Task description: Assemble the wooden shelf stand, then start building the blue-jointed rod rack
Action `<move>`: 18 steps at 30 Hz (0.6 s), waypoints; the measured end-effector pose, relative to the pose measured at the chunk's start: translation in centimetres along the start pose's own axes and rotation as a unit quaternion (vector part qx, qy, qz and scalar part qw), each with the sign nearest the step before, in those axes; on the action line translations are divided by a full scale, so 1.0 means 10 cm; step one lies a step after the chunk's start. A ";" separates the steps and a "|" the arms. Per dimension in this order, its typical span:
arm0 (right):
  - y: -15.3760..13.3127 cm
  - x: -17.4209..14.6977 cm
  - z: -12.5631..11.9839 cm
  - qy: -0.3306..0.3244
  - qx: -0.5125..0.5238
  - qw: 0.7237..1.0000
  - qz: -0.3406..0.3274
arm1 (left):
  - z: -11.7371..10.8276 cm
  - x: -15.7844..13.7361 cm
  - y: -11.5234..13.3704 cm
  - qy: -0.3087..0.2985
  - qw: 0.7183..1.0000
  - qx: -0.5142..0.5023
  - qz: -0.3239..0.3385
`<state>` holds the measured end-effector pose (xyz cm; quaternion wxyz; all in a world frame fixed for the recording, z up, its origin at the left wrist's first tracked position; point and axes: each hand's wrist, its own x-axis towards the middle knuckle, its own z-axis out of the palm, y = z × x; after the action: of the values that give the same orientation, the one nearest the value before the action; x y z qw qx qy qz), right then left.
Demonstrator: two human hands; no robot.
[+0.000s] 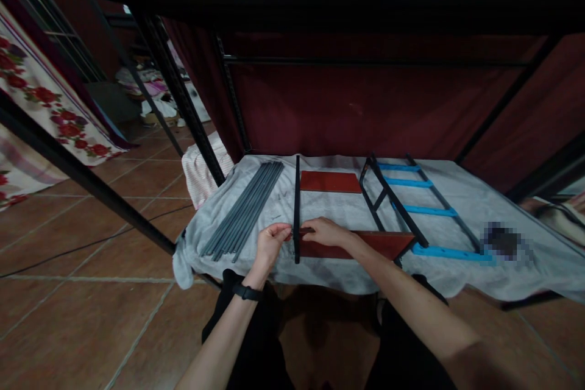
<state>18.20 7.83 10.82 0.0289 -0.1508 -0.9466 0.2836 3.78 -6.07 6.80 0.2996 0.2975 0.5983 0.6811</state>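
My left hand [273, 242] is closed in a pinch at the outer left side of a black metal bar [297, 207]. Whatever sits between its fingertips is too small to make out. On the other side of the bar, my right hand [326, 231] has its fingers curled over the end of a reddish-brown board [379, 245], close to where board and bar meet. A second reddish-brown board [329, 181] lies farther back, its left end at the same bar. Some small metal pieces [276, 217] lie on the cloth left of the bar.
Several grey rods [249, 210] lie bundled at left on the grey cloth [439, 271]. To the right is a black frame [377, 198] beside blue crossbars [429, 210]. Black posts [183, 85] rise at left, with a dark beam overhead. A pixelated object lies far right.
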 end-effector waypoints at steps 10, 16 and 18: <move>-0.05 -0.12 -0.02 0.000 -0.010 1.000 0.014 | 0.03 0.03 0.02 0.001 1.000 0.001 -0.009; -0.06 -0.15 -0.02 0.013 -0.028 1.000 -0.004 | 0.05 0.00 0.03 0.010 1.000 -0.001 -0.025; -0.06 -0.14 -0.02 0.014 -0.028 0.999 -0.009 | 0.07 -0.01 0.02 0.014 1.000 -0.011 -0.025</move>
<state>19.41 7.01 11.32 0.0405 -0.1466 -0.9549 0.2550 4.33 -5.73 7.05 0.3116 0.2697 0.6024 0.6836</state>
